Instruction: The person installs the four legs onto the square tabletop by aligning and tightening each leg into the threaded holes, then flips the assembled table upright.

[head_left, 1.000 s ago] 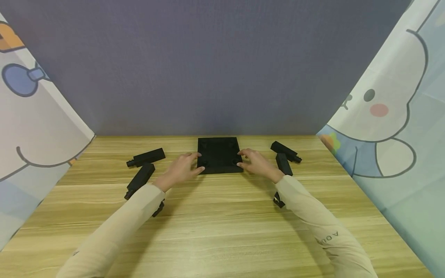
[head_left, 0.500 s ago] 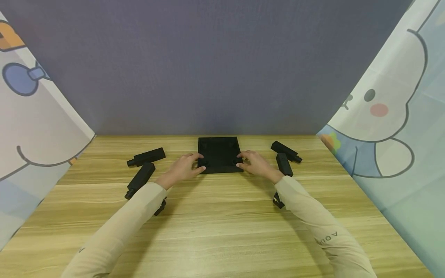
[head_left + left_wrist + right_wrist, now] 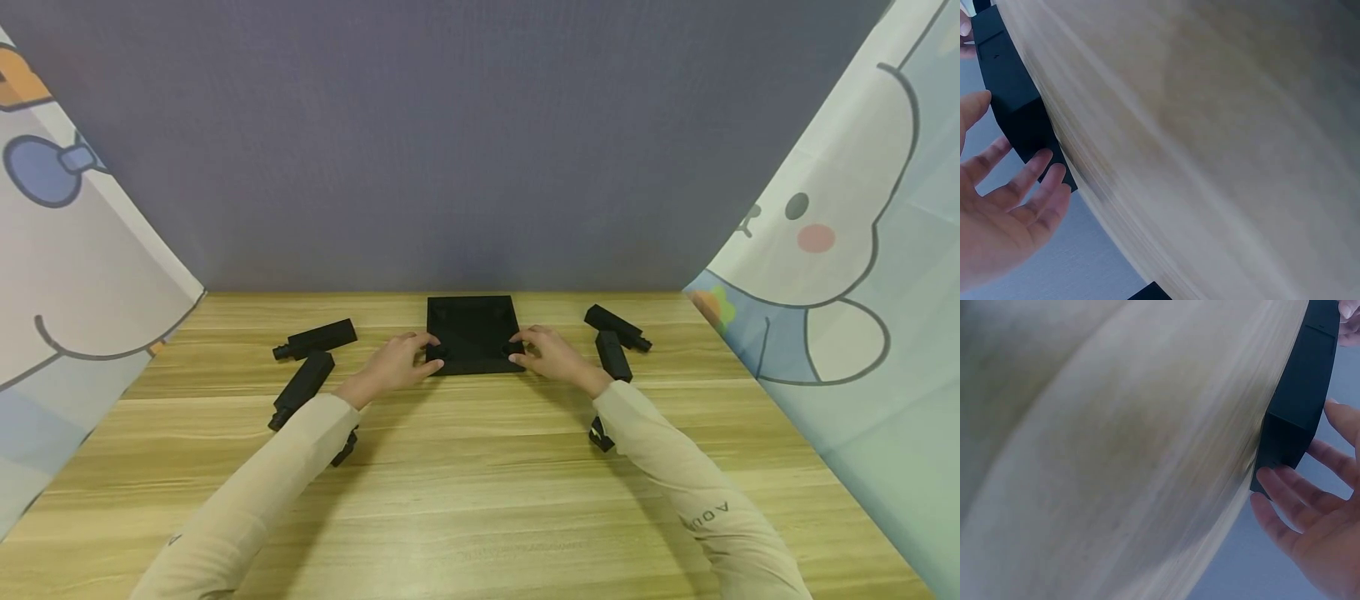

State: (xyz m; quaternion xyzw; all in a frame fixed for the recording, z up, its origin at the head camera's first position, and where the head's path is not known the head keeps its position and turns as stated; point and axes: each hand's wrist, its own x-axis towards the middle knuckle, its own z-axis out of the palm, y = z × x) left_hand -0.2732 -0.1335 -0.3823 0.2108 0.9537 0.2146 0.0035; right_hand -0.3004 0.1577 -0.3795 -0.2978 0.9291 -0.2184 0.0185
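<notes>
A black square board (image 3: 472, 329) with round recesses near its corners lies at the far middle of the table. My left hand (image 3: 390, 367) holds its left side, the thumb at the near corner. On the opposite side, my right hand (image 3: 555, 357) has the same hold. In the left wrist view, the thumb meets the upper edge of the black board (image 3: 1013, 81) while several fingertips rest along its side. The right wrist view has fingertips against the side of the black board (image 3: 1300, 387), with the thumb at its upper edge.
Black square bars with narrower ridged ends lie left (image 3: 322, 337) and right (image 3: 615, 325) of the board. Others lie closer to me, one (image 3: 345, 448) partly behind the left sleeve. A grey-blue panel (image 3: 480, 167) stands behind the wooden table (image 3: 465, 500); printed curtains flank it.
Both hands have come slightly inward onto the board's sides, their fingertips further over its edges. The bars have stayed put.
</notes>
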